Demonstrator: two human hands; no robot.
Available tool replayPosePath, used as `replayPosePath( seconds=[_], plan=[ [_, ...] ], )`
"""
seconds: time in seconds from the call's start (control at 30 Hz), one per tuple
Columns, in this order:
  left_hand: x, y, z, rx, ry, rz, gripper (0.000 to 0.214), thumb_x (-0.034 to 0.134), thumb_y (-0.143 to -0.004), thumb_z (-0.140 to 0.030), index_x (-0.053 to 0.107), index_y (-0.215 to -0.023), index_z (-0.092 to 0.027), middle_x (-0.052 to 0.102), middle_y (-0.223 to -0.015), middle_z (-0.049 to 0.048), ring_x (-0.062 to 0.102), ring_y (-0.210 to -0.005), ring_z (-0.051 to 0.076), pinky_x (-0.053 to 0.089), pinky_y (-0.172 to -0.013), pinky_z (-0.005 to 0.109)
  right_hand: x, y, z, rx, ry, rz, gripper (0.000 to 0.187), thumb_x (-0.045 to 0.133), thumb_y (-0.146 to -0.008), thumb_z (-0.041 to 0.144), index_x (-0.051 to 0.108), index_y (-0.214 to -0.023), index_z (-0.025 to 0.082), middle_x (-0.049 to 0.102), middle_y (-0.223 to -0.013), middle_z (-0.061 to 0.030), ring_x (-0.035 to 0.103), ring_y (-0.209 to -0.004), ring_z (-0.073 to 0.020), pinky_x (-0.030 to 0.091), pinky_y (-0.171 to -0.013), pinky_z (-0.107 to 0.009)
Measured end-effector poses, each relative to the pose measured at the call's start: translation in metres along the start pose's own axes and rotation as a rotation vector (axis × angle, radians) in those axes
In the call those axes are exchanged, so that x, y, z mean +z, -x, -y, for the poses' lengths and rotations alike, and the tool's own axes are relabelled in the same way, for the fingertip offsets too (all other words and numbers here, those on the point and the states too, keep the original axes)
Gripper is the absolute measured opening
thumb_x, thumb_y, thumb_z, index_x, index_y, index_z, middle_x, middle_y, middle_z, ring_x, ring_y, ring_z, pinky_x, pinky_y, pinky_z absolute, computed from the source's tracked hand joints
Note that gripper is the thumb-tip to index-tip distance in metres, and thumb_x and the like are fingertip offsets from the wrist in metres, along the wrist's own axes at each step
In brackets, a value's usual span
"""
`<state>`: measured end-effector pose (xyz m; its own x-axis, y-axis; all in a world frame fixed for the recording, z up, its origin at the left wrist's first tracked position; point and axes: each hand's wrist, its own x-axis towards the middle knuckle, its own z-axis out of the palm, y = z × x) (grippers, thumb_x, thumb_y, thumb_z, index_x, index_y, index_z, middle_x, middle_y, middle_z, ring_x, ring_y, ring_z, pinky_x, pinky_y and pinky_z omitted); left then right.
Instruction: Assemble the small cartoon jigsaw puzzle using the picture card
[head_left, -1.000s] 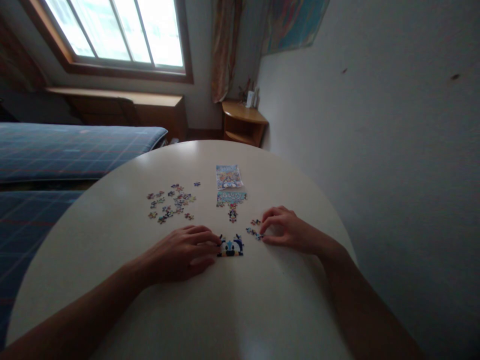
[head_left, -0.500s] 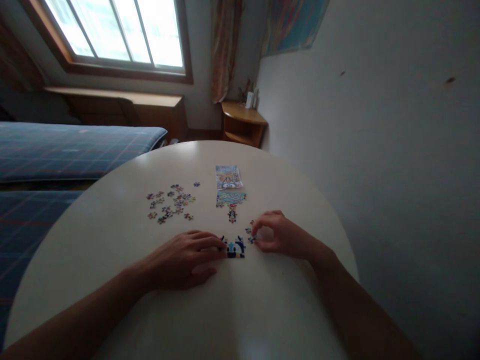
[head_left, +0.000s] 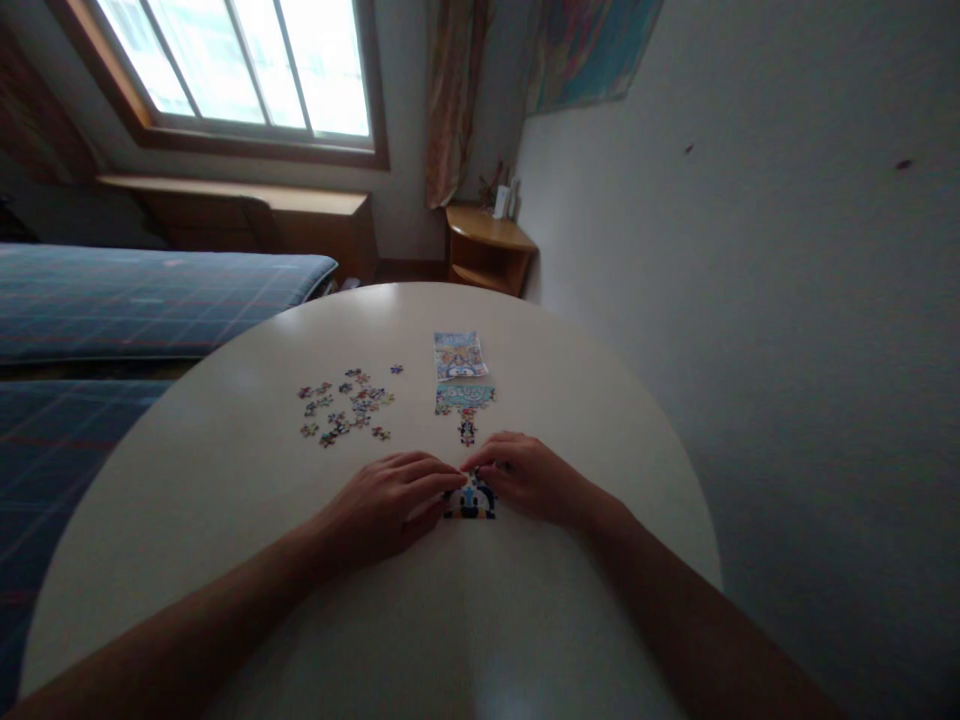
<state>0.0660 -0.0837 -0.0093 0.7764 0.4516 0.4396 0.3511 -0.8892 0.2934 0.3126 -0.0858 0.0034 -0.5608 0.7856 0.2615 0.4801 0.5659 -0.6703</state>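
A small joined block of jigsaw pieces [head_left: 469, 502] lies on the round white table [head_left: 420, 620]. My left hand [head_left: 382, 500] rests flat beside it, fingers stretched out and touching its left edge. My right hand [head_left: 525, 478] is at the block's top right, fingertips pinched together on a small puzzle piece that is mostly hidden. Just beyond my hands lies another joined strip of the puzzle [head_left: 464, 400], and past it a small picture card [head_left: 459, 354].
Several loose puzzle pieces [head_left: 345, 405] are scattered on the table to the left. A bed with a blue plaid cover [head_left: 142, 300] stands at the left, a wooden corner shelf [head_left: 487, 245] beyond the table, and a white wall [head_left: 750, 250] close on the right.
My right hand moved left from the loose pieces at the right to the top of the joined block, its fingers pinched. My left hand stayed at the block's left edge.
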Motion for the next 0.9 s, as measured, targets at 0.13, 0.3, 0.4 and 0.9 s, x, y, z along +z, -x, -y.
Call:
replayPosePath(
  seconds=[0.13,0.3,0.4,0.9],
  plan=[
    [0.0036,-0.0014,0.0013,-0.068,0.020,-0.077,0.023,0.054,-0.096,-0.020,0.065,-0.116,-0.021,0.074,-0.106,0.0065,0.069,-0.092,0.018,0.058,-0.077,0.031,0.0039,-0.0011,0.0037,0.124,-0.047,-0.026,0.023,0.062,-0.085,0.016,0.063,-0.108,0.021,0.070,-0.088,-0.0015,0.064,-0.077,-0.0138,0.049,-0.073,-0.026],
    [0.0036,-0.0043,0.0031,-0.001,0.041,-0.061,0.024,0.051,-0.097,-0.016,0.067,-0.113,-0.021,0.074,-0.106,0.0057,0.069,-0.092,0.016,0.057,-0.078,0.029,0.0048,-0.0034,0.0033,0.087,0.034,-0.036,0.011,0.063,-0.082,0.014,0.068,-0.091,0.020,0.072,-0.086,-0.0031,0.065,-0.083,-0.0162,0.047,-0.082,-0.030],
    [0.0008,-0.0056,0.0016,0.022,0.012,-0.039,0.021,0.052,-0.096,-0.017,0.069,-0.108,-0.020,0.074,-0.102,0.0054,0.068,-0.090,0.016,0.056,-0.076,0.029,0.0058,-0.0052,0.0015,0.038,0.079,-0.034,0.015,0.063,-0.082,0.011,0.072,-0.088,0.021,0.074,-0.086,-0.0027,0.066,-0.086,-0.0168,0.045,-0.086,-0.032],
    [-0.0025,-0.0006,-0.0007,0.087,-0.067,0.092,0.015,0.059,-0.093,-0.024,0.066,-0.106,-0.023,0.069,-0.101,0.0033,0.064,-0.091,0.018,0.053,-0.081,0.032,0.0061,-0.0060,0.0020,0.025,0.172,-0.008,0.018,0.066,-0.085,0.016,0.075,-0.098,0.022,0.076,-0.085,-0.0034,0.067,-0.085,-0.0181,0.044,-0.087,-0.034]
  ],
)
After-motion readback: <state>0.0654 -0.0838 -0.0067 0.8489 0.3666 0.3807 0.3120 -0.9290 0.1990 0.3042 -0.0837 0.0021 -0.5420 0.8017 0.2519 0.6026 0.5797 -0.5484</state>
